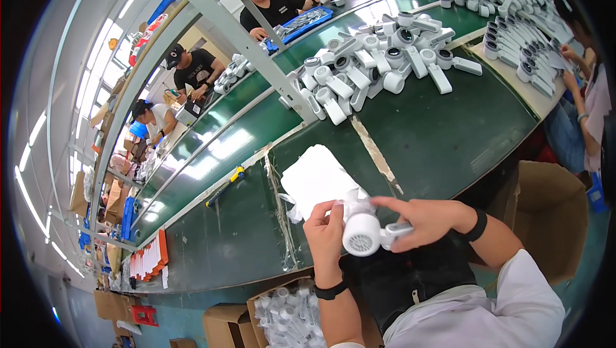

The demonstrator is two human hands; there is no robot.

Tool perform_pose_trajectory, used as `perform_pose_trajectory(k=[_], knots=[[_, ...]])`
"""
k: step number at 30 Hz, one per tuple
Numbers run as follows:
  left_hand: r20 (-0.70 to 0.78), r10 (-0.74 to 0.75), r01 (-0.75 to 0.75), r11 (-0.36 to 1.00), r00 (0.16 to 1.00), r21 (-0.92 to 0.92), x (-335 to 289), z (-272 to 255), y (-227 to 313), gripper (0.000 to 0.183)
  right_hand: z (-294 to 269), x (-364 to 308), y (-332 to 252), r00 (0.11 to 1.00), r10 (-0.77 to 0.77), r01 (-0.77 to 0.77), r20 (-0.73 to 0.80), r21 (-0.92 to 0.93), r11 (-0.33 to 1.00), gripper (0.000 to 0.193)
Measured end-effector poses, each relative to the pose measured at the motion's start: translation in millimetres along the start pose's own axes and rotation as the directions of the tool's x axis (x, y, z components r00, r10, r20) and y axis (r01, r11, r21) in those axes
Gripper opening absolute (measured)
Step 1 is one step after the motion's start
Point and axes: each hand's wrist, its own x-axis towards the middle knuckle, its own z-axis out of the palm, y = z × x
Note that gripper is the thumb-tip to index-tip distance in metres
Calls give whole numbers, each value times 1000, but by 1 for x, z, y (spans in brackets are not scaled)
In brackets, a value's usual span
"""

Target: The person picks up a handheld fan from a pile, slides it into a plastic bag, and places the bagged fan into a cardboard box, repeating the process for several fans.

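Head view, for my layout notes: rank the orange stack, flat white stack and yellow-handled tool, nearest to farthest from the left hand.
1. Flat white stack, beyond the left hand.
2. Yellow-handled tool, farther left.
3. Orange stack, leftmost.

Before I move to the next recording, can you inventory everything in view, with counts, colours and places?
Held fan: one, white, centre front
Flat stack: one, white, just beyond it
Table: one nearest, green, middle
Loose fans: too many to count, white and grey, table's far side and upper right
Hand tool: one, yellow and dark, table's left part
Tray: one, blue, upper middle
Frame: one, pale, upper left
Cardboard boxes: at least three, brown, right and below
Bagged fans: many, white, in a lower box
Co-workers: at least six, mixed clothing, far side and right
Wristbands: two, black, both wrists
Left grip: one, bare, on held fan
Right grip: one, bare, on its handle
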Motion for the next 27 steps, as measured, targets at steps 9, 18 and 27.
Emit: perform_pose_trajectory(k=[9, 18, 27], knots=[[280, 179, -186, 983, 943, -1, -3, -28, -3, 13, -13, 33, 18, 949, 94, -113, 301, 47, 992, 90], [59, 305, -311, 928, 950, 207, -18, -8, -6, 13, 13, 28, 13, 982, 144, -95, -122, 340, 936, 82], [62, 562, -495, 665, 825, 559, -25, 5, 6, 12, 17, 27, 6, 974, 152, -112, -166, 229, 967, 83]])
